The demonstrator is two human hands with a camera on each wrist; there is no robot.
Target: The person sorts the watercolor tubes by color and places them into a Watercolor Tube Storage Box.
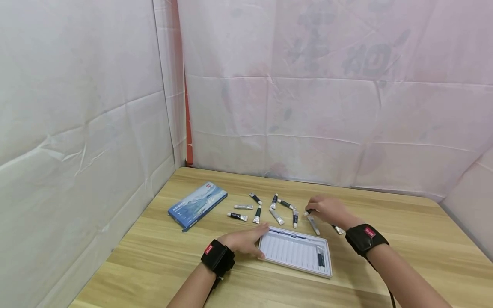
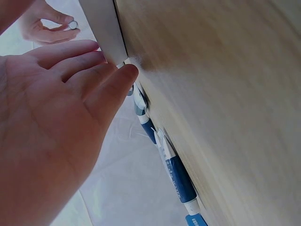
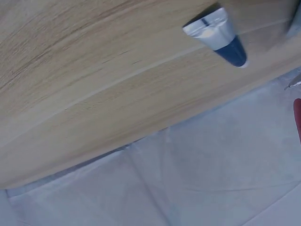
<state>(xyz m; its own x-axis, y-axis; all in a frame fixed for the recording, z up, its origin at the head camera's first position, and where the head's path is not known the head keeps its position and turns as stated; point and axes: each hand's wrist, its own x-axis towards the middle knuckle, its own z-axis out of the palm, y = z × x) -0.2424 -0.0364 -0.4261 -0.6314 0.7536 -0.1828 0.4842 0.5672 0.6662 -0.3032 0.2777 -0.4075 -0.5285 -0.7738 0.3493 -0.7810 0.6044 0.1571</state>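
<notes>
Left hand (image 1: 244,240): fingers extended, thumb apart from them, resting against the left end of the white tray (image 1: 286,251) on the wooden table (image 1: 408,256). Right hand (image 1: 330,208): thumb and fingers pinch a dark tube (image 1: 307,212) with a pale cap, beyond the tray's far right corner. One paint tube (image 1: 320,258) lies in the tray's right part; loose tubes (image 1: 276,216) are scattered on its far side. Far left: a blue box (image 1: 198,205).
</notes>
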